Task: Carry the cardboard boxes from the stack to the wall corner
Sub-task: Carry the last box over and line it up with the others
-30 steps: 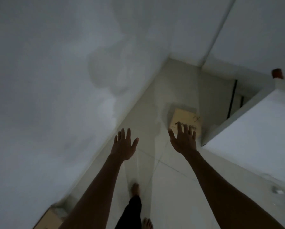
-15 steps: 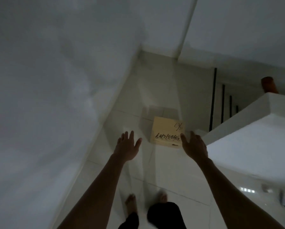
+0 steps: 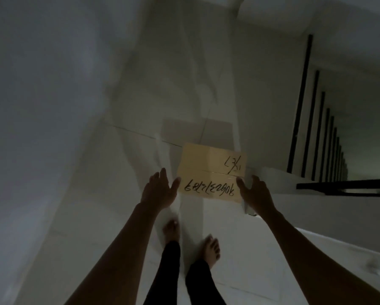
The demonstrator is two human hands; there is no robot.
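Note:
A tan cardboard box (image 3: 208,166) with black handwriting on its top lies on the pale tiled floor ahead of me. My left hand (image 3: 159,190) is spread open at the box's near left corner, its thumb close to the box edge. My right hand (image 3: 254,193) is open at the near right corner, the thumb reaching over the box's top edge. Neither hand closes around the box. My two bare feet (image 3: 191,241) stand on the floor just behind the hands.
A white wall (image 3: 41,128) runs along the left. A white ledge (image 3: 327,216) with a black railing (image 3: 345,187) lies to the right, with black balusters (image 3: 301,106) beyond it. Pale floor tiles (image 3: 162,102) stretch ahead past the box.
I have walked toward the box, which now looks larger and closer. Both hands have come down to its near corners, and the view has tilted further down.

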